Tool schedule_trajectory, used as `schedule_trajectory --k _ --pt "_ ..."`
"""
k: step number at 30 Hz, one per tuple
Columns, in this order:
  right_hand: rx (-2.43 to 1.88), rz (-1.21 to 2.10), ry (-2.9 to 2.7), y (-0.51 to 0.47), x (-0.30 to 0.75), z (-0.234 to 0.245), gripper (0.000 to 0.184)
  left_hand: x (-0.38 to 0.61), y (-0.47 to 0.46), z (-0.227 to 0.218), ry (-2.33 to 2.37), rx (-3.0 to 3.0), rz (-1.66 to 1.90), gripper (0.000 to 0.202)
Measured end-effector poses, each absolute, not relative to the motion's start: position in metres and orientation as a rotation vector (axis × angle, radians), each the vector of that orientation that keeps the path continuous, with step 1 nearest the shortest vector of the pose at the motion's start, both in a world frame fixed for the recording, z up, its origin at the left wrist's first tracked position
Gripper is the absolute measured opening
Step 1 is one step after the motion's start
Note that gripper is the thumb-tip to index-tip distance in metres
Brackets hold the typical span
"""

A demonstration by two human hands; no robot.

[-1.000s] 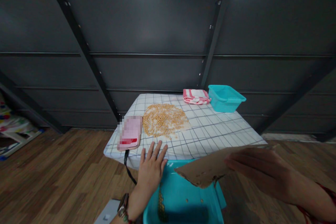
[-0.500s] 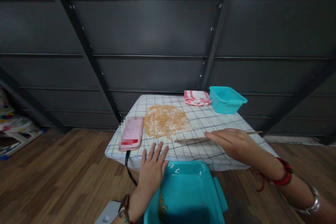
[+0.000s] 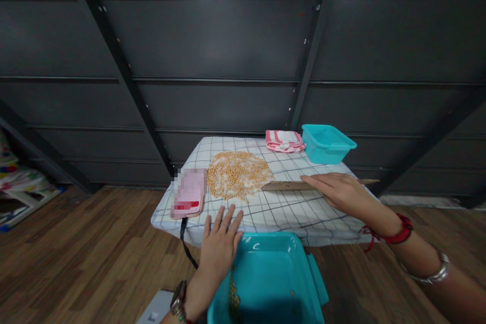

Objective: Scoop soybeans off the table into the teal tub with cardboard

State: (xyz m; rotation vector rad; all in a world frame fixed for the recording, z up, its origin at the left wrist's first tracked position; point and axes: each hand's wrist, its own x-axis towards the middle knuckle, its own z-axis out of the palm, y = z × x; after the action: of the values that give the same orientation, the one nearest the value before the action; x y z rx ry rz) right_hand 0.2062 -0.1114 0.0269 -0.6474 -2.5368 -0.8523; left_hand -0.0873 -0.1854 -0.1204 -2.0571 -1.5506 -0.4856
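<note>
A pile of small yellow beans (image 3: pixel 237 174) lies spread on the checked tablecloth (image 3: pixel 296 202). My right hand (image 3: pixel 337 190) grips a flat piece of brown cardboard (image 3: pixel 286 185), held edge-on just right of the pile, its tip touching the beans. My left hand (image 3: pixel 220 240) rests open, fingers spread, on the table's near edge beside a teal tub (image 3: pixel 266 283) that sits below the edge with a few beans inside.
A pink phone-like item (image 3: pixel 189 193) with a black strap lies at the table's left edge. A folded pink-and-white cloth (image 3: pixel 284 140) and a smaller teal tub (image 3: pixel 328 143) stand at the far right. A dark panelled wall lies behind; wooden floor surrounds the table.
My right hand carried the cardboard from above the near tub up over the table and on toward the right side of the bean pile. My left hand stayed put.
</note>
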Motion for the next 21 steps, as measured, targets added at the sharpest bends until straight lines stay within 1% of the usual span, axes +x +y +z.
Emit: schedule_trajectory --k 6,13,17,21 --pt "-0.605 -0.886 -2.502 -0.117 0.200 0.027 0.036 -0.087 -0.185 -0.120 -1.537 -2.052 -0.491 0.043" --pt "-0.592 -0.898 -2.517 -0.116 0.193 0.023 0.038 -0.087 -0.186 -0.118 -1.539 -2.064 -0.482 0.044" --pt "-0.576 -0.863 -2.520 -0.120 0.195 0.024 0.035 -0.088 -0.186 -0.119 -1.541 -2.064 -0.495 0.045" --pt "-0.608 -0.904 -2.471 -0.120 0.195 0.025 0.036 -0.088 -0.185 -0.120 -1.538 -2.053 -0.500 0.044"
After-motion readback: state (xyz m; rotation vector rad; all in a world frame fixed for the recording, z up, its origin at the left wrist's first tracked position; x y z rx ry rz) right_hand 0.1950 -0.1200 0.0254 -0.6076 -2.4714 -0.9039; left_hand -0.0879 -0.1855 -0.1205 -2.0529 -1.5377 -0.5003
